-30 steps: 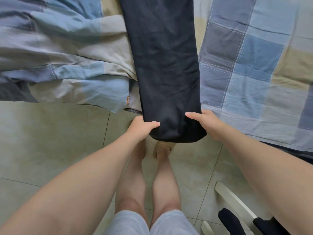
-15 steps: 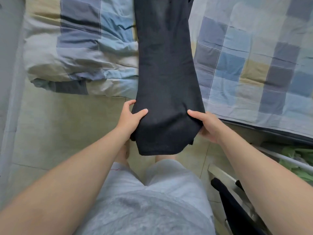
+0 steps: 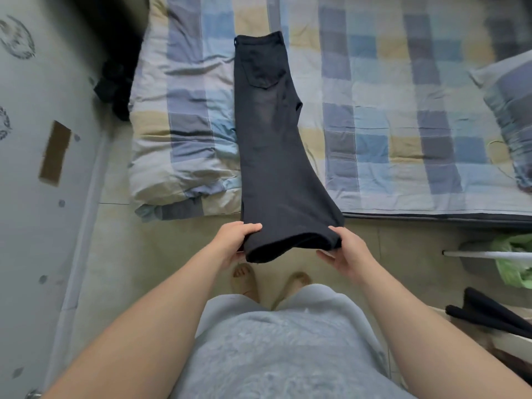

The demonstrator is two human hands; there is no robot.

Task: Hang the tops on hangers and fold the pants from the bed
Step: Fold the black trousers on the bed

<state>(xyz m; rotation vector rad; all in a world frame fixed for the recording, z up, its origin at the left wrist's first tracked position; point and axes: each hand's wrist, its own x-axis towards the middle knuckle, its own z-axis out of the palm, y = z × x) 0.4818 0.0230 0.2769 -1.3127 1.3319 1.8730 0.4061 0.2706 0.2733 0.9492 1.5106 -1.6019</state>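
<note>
Against half a second ago, the full pants [image 3: 267,145] now show. Waistband lies upper centre on the bed [image 3: 374,116]; the hems hang off its near edge at frame centre. Grip unchanged: left hand [image 3: 236,240] and right hand [image 3: 347,251] each pinch a hem corner, thumb on top. Count: one pants, two hands, one pillow [image 3: 509,110], one green bag [image 3: 515,263].

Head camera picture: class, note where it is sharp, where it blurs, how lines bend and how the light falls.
Head view, centre: the black pants and the left hand and right hand holding their hem are sharp; head view, far right: the pillow blurs; head view, left edge: wide-angle distortion slants the skirting; head view overall: soft even light, no glare, deep shadow top left.
</note>
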